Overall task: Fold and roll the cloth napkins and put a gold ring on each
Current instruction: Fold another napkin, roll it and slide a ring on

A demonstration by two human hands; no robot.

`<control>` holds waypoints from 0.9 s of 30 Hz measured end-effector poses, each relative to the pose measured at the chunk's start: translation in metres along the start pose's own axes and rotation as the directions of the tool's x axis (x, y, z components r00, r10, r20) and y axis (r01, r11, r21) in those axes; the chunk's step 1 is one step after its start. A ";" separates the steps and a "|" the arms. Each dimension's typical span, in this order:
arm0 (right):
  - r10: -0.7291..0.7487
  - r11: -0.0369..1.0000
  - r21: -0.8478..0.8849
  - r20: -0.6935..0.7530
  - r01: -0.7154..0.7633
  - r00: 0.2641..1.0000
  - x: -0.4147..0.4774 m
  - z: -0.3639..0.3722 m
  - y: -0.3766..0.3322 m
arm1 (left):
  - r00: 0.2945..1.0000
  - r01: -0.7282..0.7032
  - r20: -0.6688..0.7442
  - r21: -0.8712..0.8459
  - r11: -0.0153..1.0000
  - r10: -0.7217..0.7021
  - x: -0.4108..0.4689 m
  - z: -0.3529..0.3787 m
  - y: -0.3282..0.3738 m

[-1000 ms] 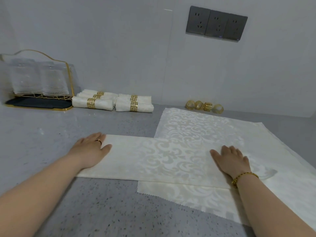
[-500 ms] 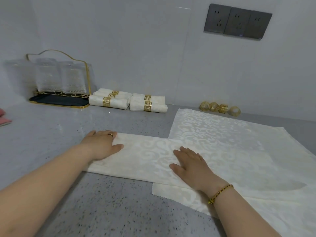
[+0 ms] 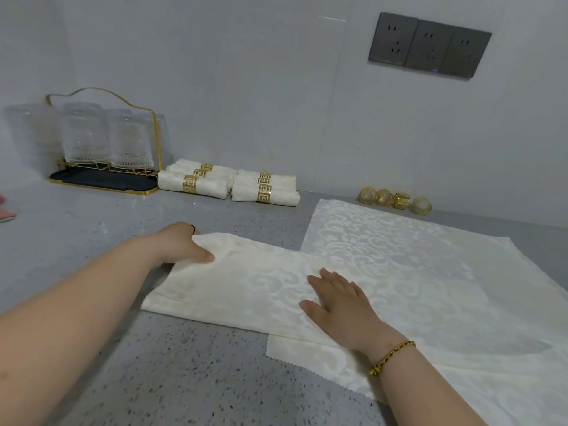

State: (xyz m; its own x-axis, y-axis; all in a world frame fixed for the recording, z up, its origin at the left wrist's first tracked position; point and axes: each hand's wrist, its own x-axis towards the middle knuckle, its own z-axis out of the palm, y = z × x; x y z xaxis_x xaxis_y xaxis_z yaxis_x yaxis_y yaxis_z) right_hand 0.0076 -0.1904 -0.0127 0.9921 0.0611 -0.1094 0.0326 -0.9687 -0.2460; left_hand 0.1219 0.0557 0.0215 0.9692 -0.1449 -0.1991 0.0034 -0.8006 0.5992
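A white damask napkin [image 3: 246, 281] lies folded into a long strip on the grey counter, overlapping a flat stack of unfolded napkins [image 3: 399, 259] to its right. My left hand [image 3: 181, 245] grips the strip's left end, thumb on top and fingers under the lifted corner. My right hand [image 3: 338, 298] presses flat on the middle of the strip. Several loose gold rings [image 3: 396, 200] sit by the wall beyond the flat napkins. Several rolled napkins wearing gold rings [image 3: 227, 186] lie at the back.
A gold wire rack holding upturned glasses [image 3: 101, 149] stands on a dark tray at the back left. Something pink [image 3: 6, 212] shows at the left edge. Grey wall sockets [image 3: 430, 44] are above. Speckled counter [image 3: 184, 379] runs along the front.
My left hand went from lying flat on the strip's left end to gripping and lifting its corner. My right hand slid leftward along the strip to its middle.
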 end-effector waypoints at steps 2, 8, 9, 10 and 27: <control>-0.010 1.000 0.004 -0.025 0.010 1.000 0.000 0.000 0.000 | 0.999 -0.012 -0.039 -0.239 0.971 0.003 -0.013 0.000 -0.005; -0.054 0.991 0.105 -0.223 0.079 0.973 -0.004 -0.001 0.001 | 1.000 -0.027 0.013 -0.017 0.999 0.027 -0.046 -0.001 -0.021; -0.068 0.990 0.106 -0.249 0.097 0.966 -0.005 -0.001 0.000 | 1.000 -0.023 0.016 0.001 1.000 0.023 -0.050 -0.001 -0.022; -0.084 0.987 0.107 -0.269 0.117 0.960 -0.005 0.001 -0.001 | 1.000 -0.023 0.013 0.001 1.000 0.023 -0.052 0.000 -0.023; -0.310 0.921 0.188 -0.178 0.342 0.934 -0.018 0.009 -0.093 | 0.994 -0.076 -0.108 -0.652 0.754 0.007 -0.092 -0.051 -0.056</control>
State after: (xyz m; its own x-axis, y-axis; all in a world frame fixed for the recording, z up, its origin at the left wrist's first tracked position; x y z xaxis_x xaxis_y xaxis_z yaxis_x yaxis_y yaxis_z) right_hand -0.0140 -0.0993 0.0034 0.9378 0.3149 0.1459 0.3465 -0.8256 -0.4453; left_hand 0.0456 0.1435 0.0460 0.9901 -0.0870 -0.1100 0.0893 -0.2138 0.9728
